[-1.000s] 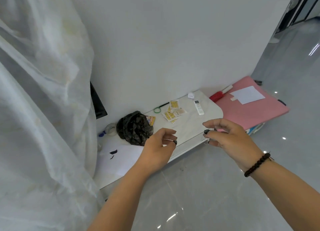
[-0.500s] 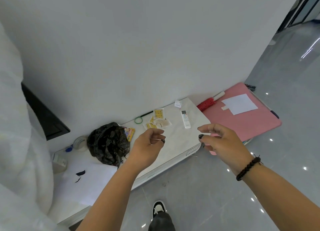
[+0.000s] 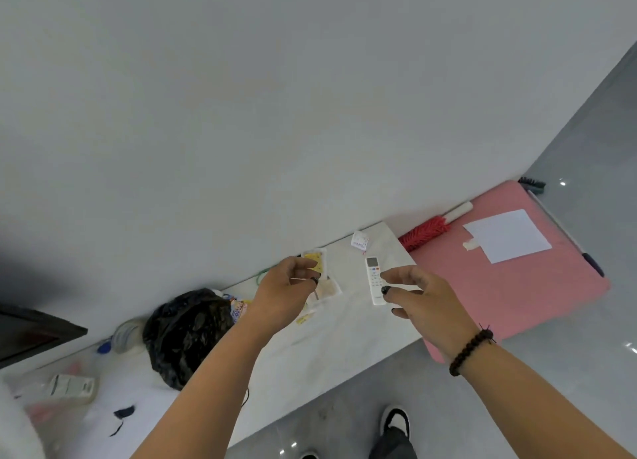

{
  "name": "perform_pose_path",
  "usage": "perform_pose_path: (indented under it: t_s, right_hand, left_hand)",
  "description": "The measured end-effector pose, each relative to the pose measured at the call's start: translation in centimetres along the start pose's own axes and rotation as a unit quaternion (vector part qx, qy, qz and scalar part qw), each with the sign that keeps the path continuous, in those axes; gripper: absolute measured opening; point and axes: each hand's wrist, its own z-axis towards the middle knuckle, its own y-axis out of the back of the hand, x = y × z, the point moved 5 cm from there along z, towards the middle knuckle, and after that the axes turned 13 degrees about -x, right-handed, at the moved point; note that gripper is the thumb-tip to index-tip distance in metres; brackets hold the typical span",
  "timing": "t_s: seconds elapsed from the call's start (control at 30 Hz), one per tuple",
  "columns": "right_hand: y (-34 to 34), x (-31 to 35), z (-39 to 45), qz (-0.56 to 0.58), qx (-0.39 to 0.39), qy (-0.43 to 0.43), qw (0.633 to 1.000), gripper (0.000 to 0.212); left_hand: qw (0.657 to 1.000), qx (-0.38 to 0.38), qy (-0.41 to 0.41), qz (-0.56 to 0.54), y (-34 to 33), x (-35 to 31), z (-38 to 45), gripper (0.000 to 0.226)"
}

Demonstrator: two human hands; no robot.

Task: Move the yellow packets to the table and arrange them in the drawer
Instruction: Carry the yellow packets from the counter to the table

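Where the left hand (image 3: pixel 287 293) hovers, yellow packets (image 3: pixel 315 263) half hidden (blurred).

We see the yellow packets (image 3: pixel 315 263) lying flat on the white worktop (image 3: pixel 320 348) by the wall, loosely overlapped (partly hidden behind the left hand (image 3: pixel 282 293)); one small one (image 3: pixel 305 318) sits apart, nearer the front edge.

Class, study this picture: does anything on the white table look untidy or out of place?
Yes. The yellow packets lie in a loose, overlapping scatter near the wall rather than stacked, partly hidden by the left hand. A crumpled black bag slumps beside them.
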Motion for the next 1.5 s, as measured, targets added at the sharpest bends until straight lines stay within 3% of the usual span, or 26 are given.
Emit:
perform_pose_path:
  t_s: [0.37,0.53,0.67,1.1,1.3,1.4,1.43,1.5]
  right_hand:
    - [-1.5,0.7,15.2,-0.075,0.126,-0.004,0.989,0.018]
    - [-3.2,-2.2,21.5,-0.030,0.123,-0.027,0.992,0.019]
    - [-5.2,-7.4,25.9,0.044,0.085,-0.115,0.989,0.020]
    - [-11.7,-22.7,27.1,0.014,0.093,-0.242,0.966,0.018]
    - [-12.9,-25.4,27.1,-0.005,0.092,-0.283,0.955,0.017]
    - [-13.2,-25.8,27.3,0.005,0.085,-0.289,0.954,0.018]
    - [-13.2,-25.9,27.2,0.011,0.083,-0.291,0.953,0.018]
    - [-13.3,-26.3,27.1,0.017,0.080,-0.293,0.953,0.018]
  left_hand:
    - [0.985,-0.129,0.099,-0.055,-6.7,0.0,7.9,0.028]
    - [0.982,-0.150,0.106,-0.053,-10.8,3.8,12.5,0.034]
    - [0.975,-0.171,0.136,-0.045,-13.5,9.4,16.5,0.039]
    - [0.960,-0.182,0.203,0.069,-16.2,25.3,20.5,0.053]
    - [0.937,-0.213,0.274,0.022,-16.1,28.3,23.6,0.062]
    - [0.909,-0.224,0.344,-0.074,-17.3,29.3,25.3,0.050]
    - [0.906,-0.226,0.350,-0.076,-17.7,29.4,25.8,0.043]
    - [0.907,-0.234,0.350,-0.031,-18.5,29.8,26.6,0.056]
